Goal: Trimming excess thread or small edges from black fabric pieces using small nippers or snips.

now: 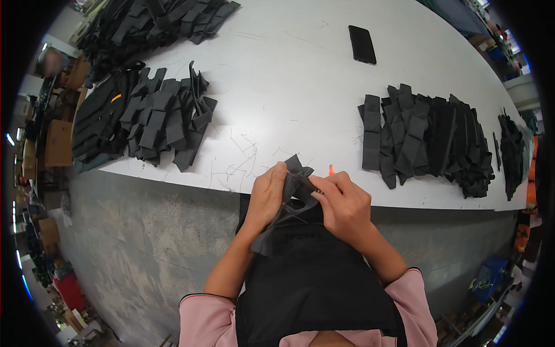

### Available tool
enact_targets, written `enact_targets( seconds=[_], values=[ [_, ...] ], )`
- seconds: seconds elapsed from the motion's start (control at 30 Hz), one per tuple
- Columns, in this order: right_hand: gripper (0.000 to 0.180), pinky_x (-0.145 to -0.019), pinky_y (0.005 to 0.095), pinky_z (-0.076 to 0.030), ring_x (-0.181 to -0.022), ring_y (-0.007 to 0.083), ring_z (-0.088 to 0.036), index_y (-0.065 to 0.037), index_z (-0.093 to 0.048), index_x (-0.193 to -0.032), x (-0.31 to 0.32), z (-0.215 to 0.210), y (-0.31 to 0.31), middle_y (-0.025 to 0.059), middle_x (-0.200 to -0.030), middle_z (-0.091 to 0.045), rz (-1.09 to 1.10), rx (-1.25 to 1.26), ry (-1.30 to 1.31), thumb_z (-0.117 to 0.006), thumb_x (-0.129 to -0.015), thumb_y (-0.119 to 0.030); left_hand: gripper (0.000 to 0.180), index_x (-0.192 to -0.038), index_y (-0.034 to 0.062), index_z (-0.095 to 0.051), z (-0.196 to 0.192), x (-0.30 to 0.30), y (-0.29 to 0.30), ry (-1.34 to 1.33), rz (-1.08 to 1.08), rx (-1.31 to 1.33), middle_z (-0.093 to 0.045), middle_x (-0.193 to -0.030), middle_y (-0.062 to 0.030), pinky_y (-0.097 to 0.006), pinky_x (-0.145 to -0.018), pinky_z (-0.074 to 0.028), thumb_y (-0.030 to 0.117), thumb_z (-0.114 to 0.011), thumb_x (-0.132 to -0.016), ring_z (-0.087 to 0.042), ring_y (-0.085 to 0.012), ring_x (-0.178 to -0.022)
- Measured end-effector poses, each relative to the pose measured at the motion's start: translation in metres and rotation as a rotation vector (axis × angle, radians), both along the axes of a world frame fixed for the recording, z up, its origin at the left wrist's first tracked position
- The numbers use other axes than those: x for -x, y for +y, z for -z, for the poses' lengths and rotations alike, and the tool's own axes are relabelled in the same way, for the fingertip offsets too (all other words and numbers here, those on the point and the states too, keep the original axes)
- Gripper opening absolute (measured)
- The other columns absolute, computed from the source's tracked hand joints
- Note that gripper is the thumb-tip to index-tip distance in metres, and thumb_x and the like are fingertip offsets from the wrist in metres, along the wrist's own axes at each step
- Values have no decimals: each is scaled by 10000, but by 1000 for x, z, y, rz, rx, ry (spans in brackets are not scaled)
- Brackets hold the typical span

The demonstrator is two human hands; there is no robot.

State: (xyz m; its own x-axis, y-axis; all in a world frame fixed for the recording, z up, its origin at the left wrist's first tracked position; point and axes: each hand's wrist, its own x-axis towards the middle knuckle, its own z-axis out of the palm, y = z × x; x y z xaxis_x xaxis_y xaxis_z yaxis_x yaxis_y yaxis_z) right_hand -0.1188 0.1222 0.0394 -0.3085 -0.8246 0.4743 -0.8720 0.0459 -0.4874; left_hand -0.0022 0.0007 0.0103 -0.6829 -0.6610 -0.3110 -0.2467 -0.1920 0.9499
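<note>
At the table's front edge I hold a dark grey fabric strip (pixel 299 184) in front of my body. My left hand (pixel 269 194) is closed on its left side, thumb upward, and a loose end hangs below toward my lap. The fingers of my right hand (pixel 346 205) pinch the strip's right edge. A small orange tip (pixel 331 169) sticks up behind the right hand's knuckles; the rest of that object is hidden, so I cannot tell its kind. The strip is folded and bent between both hands.
Grey fabric strips (pixel 159 113) lie piled on the white table (pixel 289 87) at left, beside black padded pieces (pixel 95 124). Another heap (pixel 153 26) sits farther back. More strips (pixel 404 127) lie at right, and a black phone (pixel 362 45) behind. Loose threads (pixel 243 147) litter the front.
</note>
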Motion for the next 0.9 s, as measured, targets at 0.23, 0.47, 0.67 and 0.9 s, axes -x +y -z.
enact_targets(
  seconds=[0.23, 0.47, 0.67, 0.9],
  values=[
    [330, -497, 300, -414, -569, 202, -536, -29, -610, -1000, -2, -2, -2, 43, -793, -527, -41, -52, -37, -698, -682, -48, 455, -751, 15, -490, -4, 1, 0, -29, -10, 9, -434, -643, 22, -244, -556, -355, 379, -370, -996, -382, -69, -623],
    [328, -496, 303, -417, -568, 202, -537, -28, -607, -1000, -5, -1, -2, 48, -798, -526, -26, -30, -53, -695, -685, -51, 457, -753, 10, -489, -3, -1, 1, -8, 0, -13, -424, -639, 22, -243, -558, -351, 380, -376, -994, -377, -69, -634],
    [279, -484, 307, -420, -559, 208, -544, -28, -614, -975, -6, -1, -2, 56, -770, -516, 0, -54, -26, -685, -706, -51, 461, -757, 11, -508, 6, -4, -1, -50, 26, 18, -450, -655, 22, -253, -581, -366, 394, -392, -986, -396, -68, -647],
    [194, -521, 329, -439, -594, 227, -563, -62, -625, -903, 7, -13, -4, 48, -777, -533, -68, -145, -265, -679, -717, -48, 462, -764, 54, -564, 0, -7, -11, -91, 109, -371, -509, -678, 31, -213, -584, -366, 467, -456, -942, -432, -49, -638]
  ],
)
